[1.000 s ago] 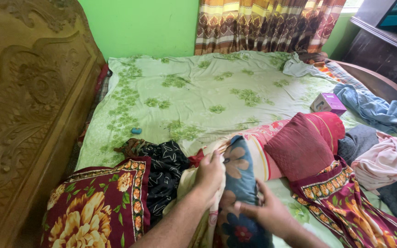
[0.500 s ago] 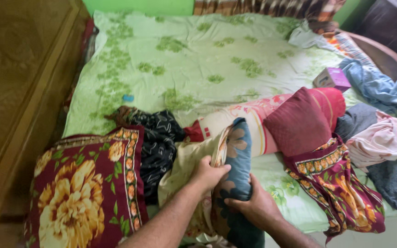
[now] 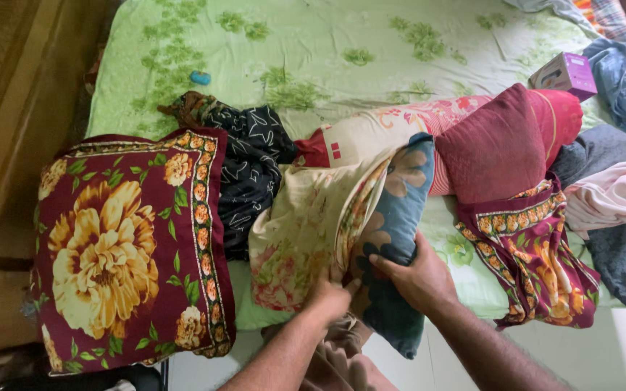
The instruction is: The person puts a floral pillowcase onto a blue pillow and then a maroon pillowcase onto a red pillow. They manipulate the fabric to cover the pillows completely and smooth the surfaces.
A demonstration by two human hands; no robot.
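Hands working a blue floral pillow [image 3: 393, 217] into its cream cover [image 3: 306, 232].
Compared with a second ago, left hand [image 3: 331, 298] now grips the cover lower; right hand [image 3: 418, 275] clasps the pillow.

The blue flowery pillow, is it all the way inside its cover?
No, only partly in. The blue pillow pokes out of the cream floral cover, whose edge the left hand holds while the right hand grips the pillow.
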